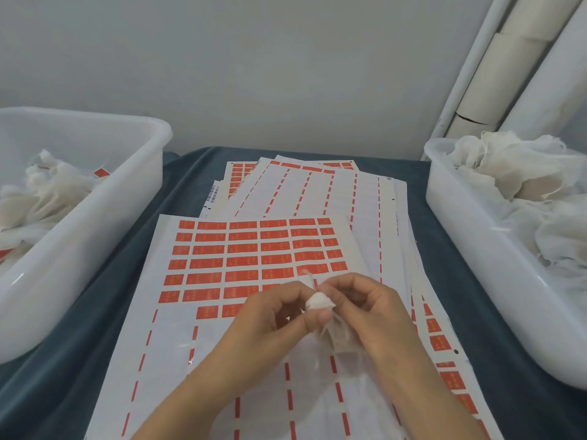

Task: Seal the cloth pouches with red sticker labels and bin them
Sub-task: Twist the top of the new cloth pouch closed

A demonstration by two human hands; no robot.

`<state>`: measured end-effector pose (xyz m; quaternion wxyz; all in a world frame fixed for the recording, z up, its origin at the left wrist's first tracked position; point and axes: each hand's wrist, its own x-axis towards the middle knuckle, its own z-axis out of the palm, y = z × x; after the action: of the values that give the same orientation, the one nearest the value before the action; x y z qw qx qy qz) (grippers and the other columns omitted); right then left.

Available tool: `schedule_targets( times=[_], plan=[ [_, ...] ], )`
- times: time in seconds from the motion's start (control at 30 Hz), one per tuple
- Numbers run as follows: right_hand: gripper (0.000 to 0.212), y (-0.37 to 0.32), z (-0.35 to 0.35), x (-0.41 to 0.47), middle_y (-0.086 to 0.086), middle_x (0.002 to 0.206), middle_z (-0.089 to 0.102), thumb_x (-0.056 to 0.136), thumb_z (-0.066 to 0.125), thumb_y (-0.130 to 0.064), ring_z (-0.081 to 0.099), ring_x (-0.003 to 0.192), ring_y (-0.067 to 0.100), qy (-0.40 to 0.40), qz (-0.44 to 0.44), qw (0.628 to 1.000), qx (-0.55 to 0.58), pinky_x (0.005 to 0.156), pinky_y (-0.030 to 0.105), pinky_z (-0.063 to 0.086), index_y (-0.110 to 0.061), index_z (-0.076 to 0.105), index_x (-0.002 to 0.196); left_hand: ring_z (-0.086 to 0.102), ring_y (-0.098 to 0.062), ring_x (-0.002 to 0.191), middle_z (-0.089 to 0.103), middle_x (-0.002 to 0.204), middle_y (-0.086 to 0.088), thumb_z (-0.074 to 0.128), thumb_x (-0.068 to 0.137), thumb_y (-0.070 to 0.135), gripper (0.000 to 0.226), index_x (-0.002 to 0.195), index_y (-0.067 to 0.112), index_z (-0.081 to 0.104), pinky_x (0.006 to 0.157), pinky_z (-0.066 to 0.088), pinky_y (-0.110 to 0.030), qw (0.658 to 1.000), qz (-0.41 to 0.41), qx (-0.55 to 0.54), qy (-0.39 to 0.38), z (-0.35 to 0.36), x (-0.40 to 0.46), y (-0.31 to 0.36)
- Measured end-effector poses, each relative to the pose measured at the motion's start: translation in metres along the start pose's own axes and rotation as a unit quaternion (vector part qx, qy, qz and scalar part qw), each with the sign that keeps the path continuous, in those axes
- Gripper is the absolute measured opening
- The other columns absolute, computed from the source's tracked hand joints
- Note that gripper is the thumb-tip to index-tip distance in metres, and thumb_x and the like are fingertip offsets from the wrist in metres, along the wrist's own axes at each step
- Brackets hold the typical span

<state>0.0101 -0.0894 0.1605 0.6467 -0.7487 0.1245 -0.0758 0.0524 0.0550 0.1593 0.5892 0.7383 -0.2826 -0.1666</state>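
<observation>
A small white cloth pouch (pixel 320 304) is held over the sticker sheet at centre. My left hand (pixel 279 315) pinches its gathered top from the left, thumb on the cloth. From the right, my right hand (pixel 368 309) pinches the same bunched top, and the pouch body hangs down under its palm. The top sticker sheet (pixel 254 249) carries rows of red labels; its lower part is peeled bare. A white bin (pixel 104 223) at left holds pouches with red labels. Another white bin (pixel 470 236) at right is piled with loose cloth pouches (pixel 521 179).
More sticker sheets (pixel 317 185), mostly peeled, lie fanned behind and under the top one on the dark blue table cover (pixel 187 182). A grey wall stands behind. Cardboard tubes (pixel 502 65) lean in the back right corner.
</observation>
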Motion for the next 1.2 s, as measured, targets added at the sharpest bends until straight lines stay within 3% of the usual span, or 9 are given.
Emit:
schedule_targets(
  times=[0.2,0.37,0.47,0.57,0.7,0.87,0.97,1.07,1.2],
  plan=[
    [0.022,0.000,-0.001,0.000,-0.026,0.080,0.065,0.067,0.057,-0.045,0.058,0.079,-0.012,-0.030,0.018,0.999,-0.025,0.055,-0.001,0.042,-0.032,0.066,0.082,0.061,-0.016,0.077,0.067,0.076,0.011,0.058,0.062,0.059,0.027,0.079,0.040,0.067,0.070,0.053,-0.028,0.999,-0.015,0.025,0.039,0.001,0.001,-0.003],
    [0.031,-0.003,-0.005,-0.001,-0.023,0.085,0.067,0.065,0.055,-0.051,0.060,0.086,-0.007,-0.065,0.028,0.997,-0.009,0.066,0.006,0.050,-0.033,0.068,0.087,0.060,-0.001,0.068,0.066,0.068,0.019,0.059,0.058,0.057,0.032,0.076,0.032,0.066,0.058,0.047,-0.009,0.997,-0.038,0.005,0.067,-0.001,0.002,-0.002],
    [0.037,-0.005,-0.007,-0.001,-0.018,0.094,0.070,0.064,0.066,-0.042,0.063,0.091,0.000,-0.104,0.023,0.994,-0.034,0.076,0.013,0.053,-0.030,0.068,0.099,0.055,0.005,0.053,0.062,0.060,0.018,0.061,0.081,0.031,0.005,0.080,0.030,0.066,0.050,0.040,-0.006,0.996,-0.059,-0.034,0.049,-0.004,0.001,0.001],
    [0.034,-0.007,-0.007,-0.001,-0.019,0.089,0.070,0.065,0.066,-0.043,0.063,0.087,-0.003,-0.072,0.021,0.996,-0.055,0.069,0.007,0.051,-0.030,0.069,0.096,0.050,0.002,0.047,0.063,0.063,0.015,0.056,0.087,0.013,0.017,0.087,0.028,0.064,0.048,0.040,-0.009,0.998,-0.041,-0.032,0.029,-0.003,0.001,-0.001],
    [0.031,-0.008,-0.006,-0.001,-0.024,0.081,0.068,0.062,0.063,-0.047,0.061,0.081,-0.009,-0.025,0.048,0.998,-0.040,0.057,0.002,0.047,-0.029,0.070,0.087,0.055,-0.002,0.049,0.069,0.074,0.012,0.062,0.075,0.031,0.022,0.090,0.024,0.048,0.048,0.042,-0.011,0.997,-0.006,-0.019,0.077,0.000,0.003,0.001],
    [0.028,-0.009,-0.008,-0.003,-0.015,0.108,0.068,0.075,0.063,-0.036,0.060,0.107,0.010,-0.145,0.119,0.979,0.074,0.098,0.029,0.044,-0.024,0.073,0.098,0.063,-0.005,0.077,0.065,0.084,0.016,0.055,0.074,0.039,0.019,0.088,0.043,0.042,0.060,0.048,-0.012,0.991,0.053,-0.005,0.121,-0.004,0.001,-0.002],
    [0.030,-0.012,-0.013,-0.005,-0.006,0.114,0.068,0.074,0.065,-0.032,0.059,0.112,0.013,-0.212,0.159,0.954,0.141,0.095,0.028,0.046,-0.016,0.074,0.097,0.063,-0.006,0.086,0.065,0.087,0.017,0.051,0.078,0.038,0.017,0.088,0.047,0.040,0.072,0.049,-0.012,0.992,0.075,-0.017,0.100,-0.003,0.001,-0.002],
    [0.022,-0.011,-0.013,-0.007,0.007,0.113,0.068,0.069,0.067,-0.027,0.062,0.108,0.022,-0.200,0.190,0.934,0.228,0.085,0.027,0.051,-0.012,0.075,0.083,0.063,-0.001,0.078,0.065,0.085,0.017,0.052,0.078,0.037,0.014,0.083,0.046,0.043,0.064,0.048,-0.010,0.995,0.056,-0.040,0.074,0.000,0.002,-0.001],
    [0.034,-0.009,-0.008,-0.006,0.002,0.108,0.069,0.065,0.069,-0.034,0.062,0.107,0.024,-0.148,0.173,0.953,0.201,0.093,0.037,0.050,-0.016,0.075,0.093,0.057,-0.001,0.063,0.062,0.082,0.016,0.061,0.073,0.047,0.025,0.095,0.048,0.048,0.058,0.047,-0.015,0.987,-0.020,-0.139,0.075,-0.001,0.002,-0.002]
  ],
)
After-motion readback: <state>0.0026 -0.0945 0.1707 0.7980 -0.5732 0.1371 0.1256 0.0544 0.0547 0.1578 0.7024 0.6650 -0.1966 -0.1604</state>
